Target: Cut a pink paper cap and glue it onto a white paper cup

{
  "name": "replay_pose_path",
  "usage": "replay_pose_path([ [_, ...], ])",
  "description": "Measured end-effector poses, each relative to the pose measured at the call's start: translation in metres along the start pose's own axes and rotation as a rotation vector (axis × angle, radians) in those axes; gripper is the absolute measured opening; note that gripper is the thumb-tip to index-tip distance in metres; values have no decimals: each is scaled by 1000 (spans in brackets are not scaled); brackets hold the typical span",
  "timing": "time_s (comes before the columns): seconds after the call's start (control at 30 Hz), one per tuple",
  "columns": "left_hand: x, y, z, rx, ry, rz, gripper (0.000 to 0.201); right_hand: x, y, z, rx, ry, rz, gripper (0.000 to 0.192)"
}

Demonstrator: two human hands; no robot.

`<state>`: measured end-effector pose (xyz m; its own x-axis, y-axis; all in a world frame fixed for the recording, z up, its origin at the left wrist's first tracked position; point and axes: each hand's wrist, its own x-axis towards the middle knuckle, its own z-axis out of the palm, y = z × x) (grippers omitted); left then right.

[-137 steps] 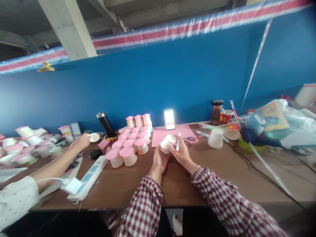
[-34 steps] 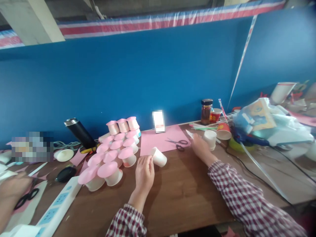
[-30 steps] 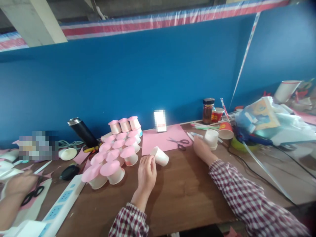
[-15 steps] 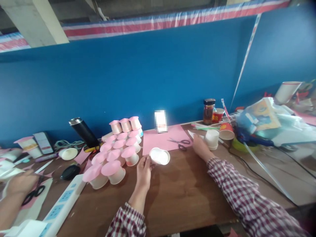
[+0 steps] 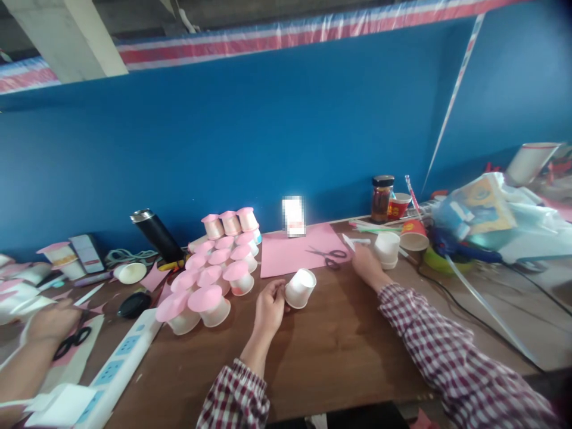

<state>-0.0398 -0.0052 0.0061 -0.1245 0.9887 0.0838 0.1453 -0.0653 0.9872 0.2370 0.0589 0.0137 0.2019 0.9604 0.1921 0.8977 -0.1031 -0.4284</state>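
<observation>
My left hand (image 5: 269, 304) grips a white paper cup (image 5: 300, 289) by its side, just above the brown table, its round end tilted up. To the right, my right hand (image 5: 367, 262) is closed at the table, with a slim white pointed piece (image 5: 348, 242) showing at its fingers; most of that piece is hidden. A white strip lies just behind these fingers. Right beside this hand stand stacked white cups (image 5: 386, 249). Between both hands, scissors (image 5: 329, 256) with dark handles lie open across a pink paper sheet (image 5: 286, 256).
Several cups topped with pink paper discs (image 5: 210, 298) crowd the left, near a black flask (image 5: 156, 235) and a white power strip (image 5: 120, 363). Another person's hand (image 5: 53, 325) is at far left. A jar (image 5: 382, 199), red cups and a plastic bag (image 5: 482, 208) stand right.
My left hand has turned the cup from showing its open mouth to standing with its round end up. My right hand stays by the stacked cups. The view has shifted slightly.
</observation>
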Motion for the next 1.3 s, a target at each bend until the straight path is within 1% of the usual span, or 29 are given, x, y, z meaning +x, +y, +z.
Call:
replay_pose_path([
  [0.1,-1,0,-2,235,50,146,9,-2,-3,-3,102,158,-4,32],
  [0.17,-1,0,-3,385,93,226,5,-7,-9,-4,181,241,-47,33],
  [0.27,-1,-1,-4,514,110,241,7,-17,-24,-1,314,287,-149,31],
  [0.33,-2,0,-5,513,106,238,9,-27,-36,0,392,273,-201,32],
  [0.4,-6,4,-7,458,137,238,11,-40,-48,-1,506,230,-236,34],
  [0.43,-10,7,-8,421,166,240,13,-47,-54,-4,607,196,-247,34],
  [0.5,-21,14,-8,337,237,257,15,-64,-65,-10,791,146,-253,33],
  [0.53,-29,18,-8,285,249,273,15,-72,-69,-14,854,119,-263,31],
  [0.57,-37,21,-6,223,224,277,17,-81,-73,-17,901,97,-283,29],
  [0.63,-53,27,0,78,121,238,21,-98,-80,-22,966,53,-328,23],
  [0.67,-60,29,4,-25,63,199,24,-106,-83,-22,994,16,-347,21],
  [0.73,-71,33,13,-260,-96,92,31,-119,-86,-20,1039,-71,-376,17],
  [0.77,-75,35,18,-368,-148,37,32,-124,-88,-18,1049,-113,-389,17],
  [0.83,-79,38,25,-555,-170,-55,29,-132,-90,-12,1054,-182,-403,16],
  [0.9,-80,41,29,-692,-133,-133,26,-136,-92,-8,1054,-219,-406,18],
  [0.97,-79,42,29,-776,-106,-194,25,-137,-92,-8,1052,-241,-413,19],
  [1.07,-77,40,22,-814,-97,-239,22,-137,-89,-15,999,-210,-442,23],
  [1.13,-76,38,15,-804,-91,-242,20,-138,-86,-24,914,-193,-475,27],
  [1.2,-75,37,7,-790,-82,-236,19,-138,-81,-32,804,-215,-510,30],
  [1.3,-74,36,-3,-762,-62,-215,20,-139,-74,-39,683,-263,-558,28],
])
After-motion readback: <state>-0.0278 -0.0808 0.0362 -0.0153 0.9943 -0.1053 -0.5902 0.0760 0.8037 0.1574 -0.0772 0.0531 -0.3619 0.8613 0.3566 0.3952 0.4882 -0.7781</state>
